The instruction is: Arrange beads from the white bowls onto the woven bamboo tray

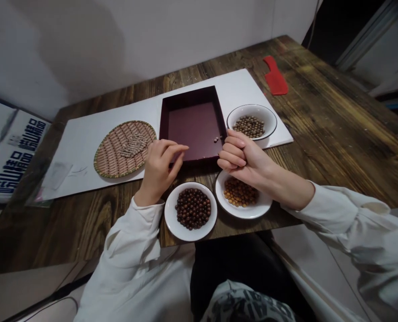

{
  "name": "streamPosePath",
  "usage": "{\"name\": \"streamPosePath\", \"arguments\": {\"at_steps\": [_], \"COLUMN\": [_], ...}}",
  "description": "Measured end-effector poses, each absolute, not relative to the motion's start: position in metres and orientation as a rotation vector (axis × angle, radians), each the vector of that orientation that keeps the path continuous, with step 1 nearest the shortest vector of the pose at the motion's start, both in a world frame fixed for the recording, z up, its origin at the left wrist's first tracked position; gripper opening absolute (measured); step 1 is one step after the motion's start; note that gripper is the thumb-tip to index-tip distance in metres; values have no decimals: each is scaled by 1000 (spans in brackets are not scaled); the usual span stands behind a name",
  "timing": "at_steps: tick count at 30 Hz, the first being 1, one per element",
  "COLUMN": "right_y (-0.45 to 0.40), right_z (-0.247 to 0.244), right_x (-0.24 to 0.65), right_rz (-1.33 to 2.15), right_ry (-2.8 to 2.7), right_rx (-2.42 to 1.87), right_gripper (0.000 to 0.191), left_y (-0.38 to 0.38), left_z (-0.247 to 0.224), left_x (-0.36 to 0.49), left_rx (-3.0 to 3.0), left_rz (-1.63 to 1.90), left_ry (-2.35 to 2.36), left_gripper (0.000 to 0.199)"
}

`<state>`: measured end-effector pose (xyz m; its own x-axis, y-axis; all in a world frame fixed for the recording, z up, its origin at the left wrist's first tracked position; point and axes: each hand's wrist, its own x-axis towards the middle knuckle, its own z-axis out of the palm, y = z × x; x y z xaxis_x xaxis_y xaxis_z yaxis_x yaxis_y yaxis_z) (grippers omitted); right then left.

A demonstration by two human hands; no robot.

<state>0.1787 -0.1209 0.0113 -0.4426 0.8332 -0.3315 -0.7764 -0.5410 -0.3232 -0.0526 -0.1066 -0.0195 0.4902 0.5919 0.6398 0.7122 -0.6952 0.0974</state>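
Observation:
My left hand [161, 167] is over the near left corner of a dark maroon tray [195, 123]. Its index finger is stretched out and the thumb lies just below, a little apart, with no bead visible between them. My right hand [242, 158] is curled into a fist at the tray's near right corner, above a white dish of orange-brown beads [240, 192]. Whatever the fist holds is hidden. A few small pale beads [215, 140] lie in the tray near its right wall. A white dish of dark brown beads [192, 209] stands close to my left wrist.
A round woven mat [108, 152] with a pile of greyish beads [135, 145] lies left of the tray. Right of it stands a white bowl [269, 118] of olive-brown beads [249, 126]. A red comb [275, 78] rests at the back right. Clear plastic bags [56, 176] lie left.

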Motion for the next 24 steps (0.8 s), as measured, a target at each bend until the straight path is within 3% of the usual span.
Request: {"name": "streamPosePath", "arguments": {"at_steps": [24], "right_y": [-122], "right_z": [15], "right_x": [177], "right_rz": [1966], "right_ry": [-433], "right_rx": [-686], "right_gripper": [58], "left_y": [-100], "left_z": [-33], "left_x": [-50], "left_rx": [-2561], "left_rz": [-957], "left_ry": [-1220], "left_gripper": [17]}}
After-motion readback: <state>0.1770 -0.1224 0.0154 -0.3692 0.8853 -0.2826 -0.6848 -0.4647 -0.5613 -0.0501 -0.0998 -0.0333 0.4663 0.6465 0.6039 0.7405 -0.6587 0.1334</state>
